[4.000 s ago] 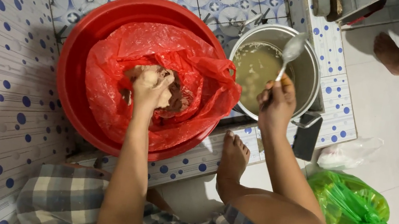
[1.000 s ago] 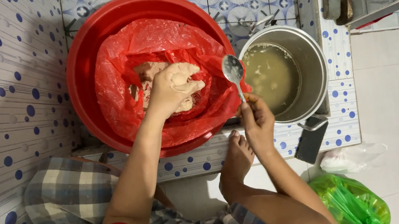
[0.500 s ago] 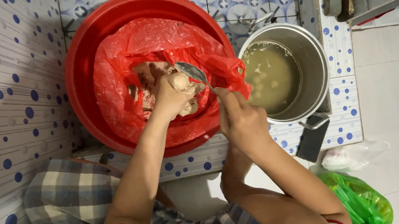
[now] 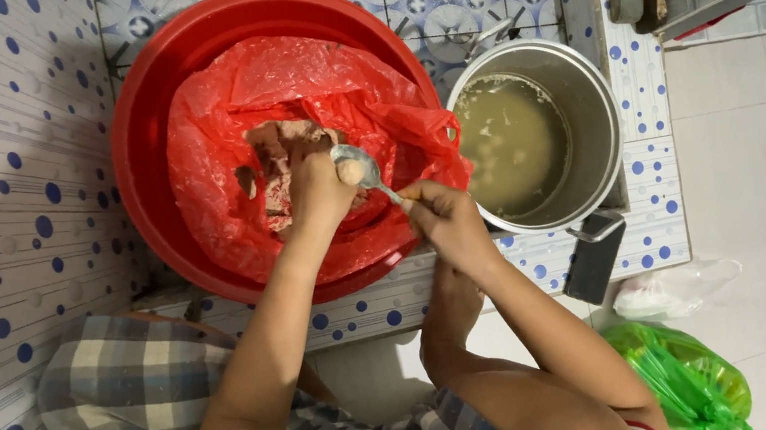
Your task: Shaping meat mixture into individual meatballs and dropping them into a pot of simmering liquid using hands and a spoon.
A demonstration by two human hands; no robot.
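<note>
Left hand (image 4: 321, 191) squeezes out a meatball (image 4: 349, 172) (fingers clenched on mince); right hand (image 4: 438, 218) grips the spoon (image 4: 362, 168), scooping it next.

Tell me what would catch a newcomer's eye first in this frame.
The big red basin at left centre, lined with a red plastic bag holding pinkish paste. Over it the left hand meets a metal spoon held by the right hand. To the right stands a steel pot of cloudy broth; a green bag lies lower right.
</note>
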